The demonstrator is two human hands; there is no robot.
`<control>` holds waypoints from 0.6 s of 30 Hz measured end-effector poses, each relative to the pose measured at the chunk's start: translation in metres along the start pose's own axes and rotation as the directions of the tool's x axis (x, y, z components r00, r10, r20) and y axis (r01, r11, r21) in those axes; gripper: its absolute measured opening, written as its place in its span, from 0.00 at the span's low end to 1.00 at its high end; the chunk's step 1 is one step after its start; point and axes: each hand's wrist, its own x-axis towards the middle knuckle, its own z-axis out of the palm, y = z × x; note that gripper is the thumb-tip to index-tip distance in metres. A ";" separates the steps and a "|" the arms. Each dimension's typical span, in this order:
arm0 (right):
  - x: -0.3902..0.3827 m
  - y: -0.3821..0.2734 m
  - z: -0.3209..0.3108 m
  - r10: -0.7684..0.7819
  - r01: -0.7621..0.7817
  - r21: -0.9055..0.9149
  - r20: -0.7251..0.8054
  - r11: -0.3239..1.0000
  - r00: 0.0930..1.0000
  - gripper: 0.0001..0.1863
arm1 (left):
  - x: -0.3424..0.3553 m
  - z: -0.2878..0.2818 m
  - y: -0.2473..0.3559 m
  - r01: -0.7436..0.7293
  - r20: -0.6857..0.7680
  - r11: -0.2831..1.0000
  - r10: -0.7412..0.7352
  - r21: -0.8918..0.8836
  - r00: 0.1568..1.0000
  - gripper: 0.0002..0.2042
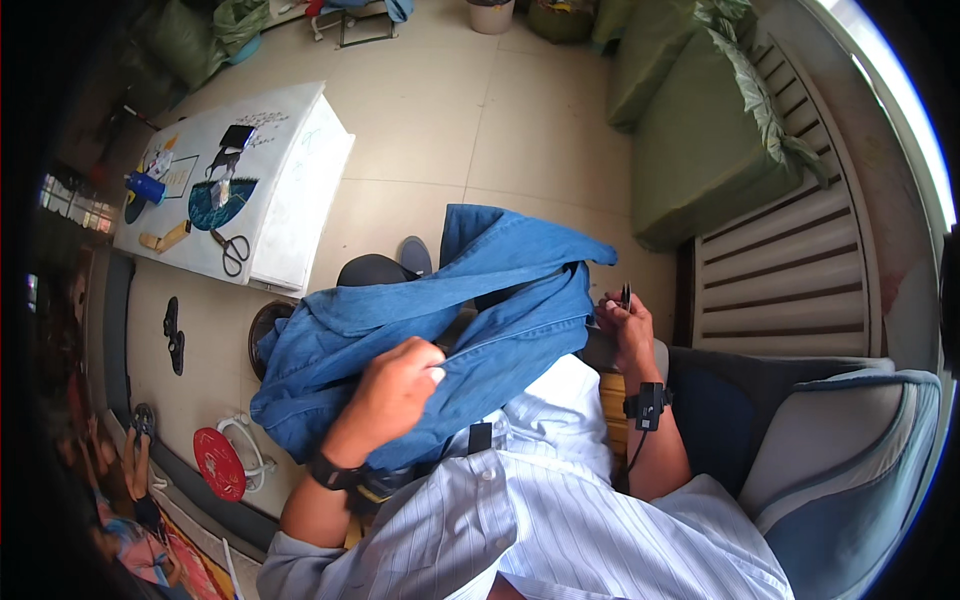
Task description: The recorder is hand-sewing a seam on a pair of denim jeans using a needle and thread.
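A blue denim garment (345,315) lies in loose folds across my lap, one end spreading away from me. My left hand (395,390) is closed on a fold of it, thumb and fingers pinching the cloth near its near edge. At the garment's right end is my right hand (626,328). Its fingers are closed around small dark thread snips (626,298), whose tips point up and away from me. The right fingers are close to the denim; whether they also touch it, I cannot tell.
A white table (300,190) at the left bears large black-handled scissors (234,254) and a blue bottle (146,187). A red-seated stool (219,464) stands at the lower left. Green-covered bundles (710,130) lean by a slatted bench (790,275) at the right. Another person sits far left.
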 end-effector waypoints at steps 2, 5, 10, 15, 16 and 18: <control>0.000 0.000 -0.003 0.000 -0.001 -0.021 -0.039 1.000 0.999 0.08 | -0.012 -0.022 0.010 0.150 -0.017 0.924 -0.167 -0.350 0.986 0.03; 0.004 0.005 -0.003 0.010 -0.010 0.027 -0.011 1.000 1.000 0.08 | -0.041 -0.053 0.005 0.161 -0.159 0.845 -0.277 -0.510 0.948 0.03; -0.004 0.007 0.004 -0.077 0.074 0.034 0.077 0.997 0.994 0.08 | -0.071 -0.082 -0.035 0.220 -0.316 0.768 -0.482 -0.602 0.817 0.03; -0.033 -0.010 0.016 -0.124 0.122 0.119 0.008 0.985 0.992 0.06 | -0.081 -0.070 -0.071 0.390 -0.337 0.806 -0.555 -0.446 0.761 0.04; -0.038 -0.013 0.015 -0.133 0.137 0.147 -0.033 0.980 0.991 0.06 | -0.080 -0.068 -0.075 0.410 -0.350 0.824 -0.545 -0.390 0.762 0.04; -0.048 -0.018 0.007 -0.117 0.117 0.125 -0.007 0.985 0.993 0.07 | -0.081 -0.065 -0.079 0.421 -0.356 0.845 -0.524 -0.329 0.774 0.04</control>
